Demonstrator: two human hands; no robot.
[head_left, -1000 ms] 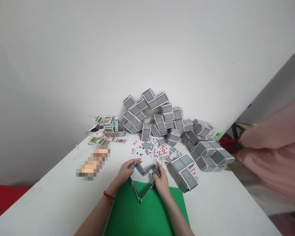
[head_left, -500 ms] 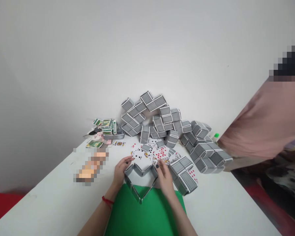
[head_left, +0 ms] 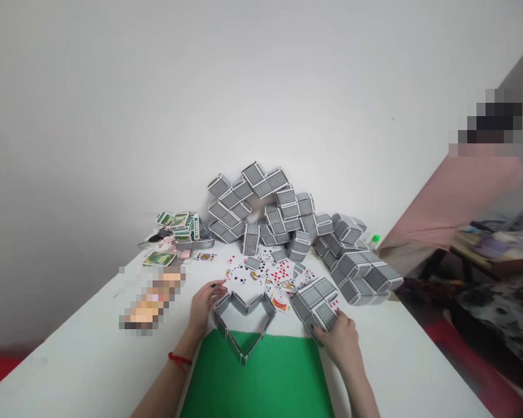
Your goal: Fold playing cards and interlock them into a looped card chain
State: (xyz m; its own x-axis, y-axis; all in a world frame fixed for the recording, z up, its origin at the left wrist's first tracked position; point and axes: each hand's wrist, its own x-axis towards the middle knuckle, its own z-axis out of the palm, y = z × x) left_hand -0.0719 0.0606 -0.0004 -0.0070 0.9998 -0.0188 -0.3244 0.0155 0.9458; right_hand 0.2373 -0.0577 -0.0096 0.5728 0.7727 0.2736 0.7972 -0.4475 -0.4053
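Note:
A heart-shaped frame of folded grey-backed cards (head_left: 229, 338) stands on the table, its lower point over a green sheet (head_left: 261, 383). My left hand (head_left: 206, 302) is at the frame's upper left side, fingers bent and close together; what they hold, if anything, is hidden. My right hand (head_left: 342, 339) grips the near right end of a block of joined grey card boxes (head_left: 314, 296), thumb on its near side and fingers on its right. Loose playing cards (head_left: 281, 271) lie face up beyond the frame.
Linked card boxes (head_left: 261, 183) lean against the wall, with more boxes (head_left: 361, 273) at the right. Green card packs (head_left: 181, 220) and a tin (head_left: 203, 244) are at the back left of the white table (head_left: 82, 348). A person in pink (head_left: 457, 197) is at the right.
My right hand has left the heart frame's right side and moved right onto the card block. My left hand has stayed by the frame. The view has shifted slightly, and the person appears farther away.

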